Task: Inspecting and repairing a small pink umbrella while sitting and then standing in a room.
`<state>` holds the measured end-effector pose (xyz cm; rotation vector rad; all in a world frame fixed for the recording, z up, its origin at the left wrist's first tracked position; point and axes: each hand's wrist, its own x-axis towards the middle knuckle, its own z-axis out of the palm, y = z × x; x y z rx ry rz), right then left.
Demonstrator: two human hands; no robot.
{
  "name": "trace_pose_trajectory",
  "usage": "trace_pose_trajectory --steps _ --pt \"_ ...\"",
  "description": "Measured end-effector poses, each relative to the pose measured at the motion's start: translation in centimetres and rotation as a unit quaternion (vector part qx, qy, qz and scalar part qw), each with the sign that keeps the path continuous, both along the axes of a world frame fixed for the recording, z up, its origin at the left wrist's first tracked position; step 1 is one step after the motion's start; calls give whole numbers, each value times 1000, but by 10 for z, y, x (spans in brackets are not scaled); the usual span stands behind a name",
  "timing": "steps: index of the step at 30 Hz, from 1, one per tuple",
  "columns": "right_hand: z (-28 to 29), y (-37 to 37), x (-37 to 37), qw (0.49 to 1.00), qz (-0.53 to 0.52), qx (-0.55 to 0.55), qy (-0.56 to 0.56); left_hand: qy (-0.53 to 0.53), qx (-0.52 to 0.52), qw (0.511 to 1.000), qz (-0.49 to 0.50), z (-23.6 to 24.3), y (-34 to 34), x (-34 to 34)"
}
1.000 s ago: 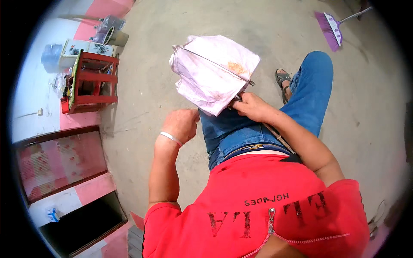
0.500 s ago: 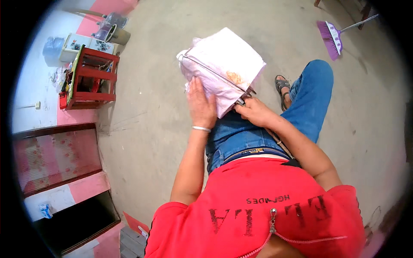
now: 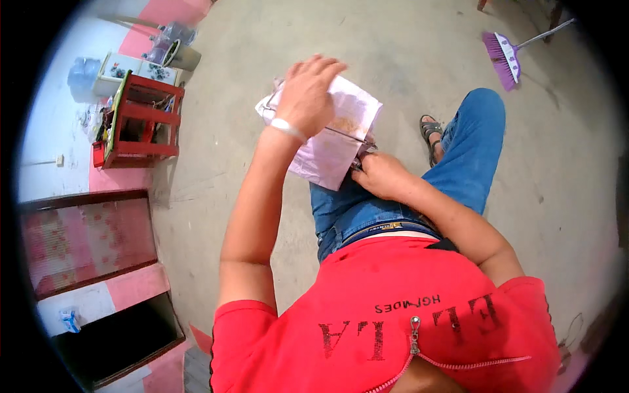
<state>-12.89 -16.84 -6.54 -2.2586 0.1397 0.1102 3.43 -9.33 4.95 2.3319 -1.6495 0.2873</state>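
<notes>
A folded-over umbrella [image 3: 321, 160] lies across my raised thigh, its pale pink fabric carrying a brownish stain. Thin metal ribs cross the cloth. My right hand [image 3: 385, 175] is closed around its metal shaft by the lower right of the fabric; part of the shaft is hidden under the fingers. Over the upper left of the cloth is my left hand [image 3: 306, 95], fingers stretched out and slightly blurred. It hides part of the fabric, and I cannot tell whether the palm touches it.
Below me is a concrete floor [image 3: 216, 236]. To the left stand a red wooden stand [image 3: 145, 118] with things in it, a white box [image 3: 118, 69] and a bucket [image 3: 183, 57]. A purple broom [image 3: 504, 60] is at the far right, and my sandalled foot [image 3: 432, 134] rests nearer.
My left hand has lifted from the fabric's left side and moved up over its top. The fabric has shifted down and left and looks less spread. My right hand keeps its grip.
</notes>
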Motion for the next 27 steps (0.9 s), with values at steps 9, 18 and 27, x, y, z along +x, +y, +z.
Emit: trace_pose_trajectory --steps 9,18,27 --pt "4 3 0 999 2 4 42 -68 252 963 -73 -21 -57 30" --pt "-6 1 1 991 -9 131 -10 -33 85 995 -28 44 56 -40" --pt "-11 1 5 993 9 119 15 384 -40 913 136 46 76 -89"
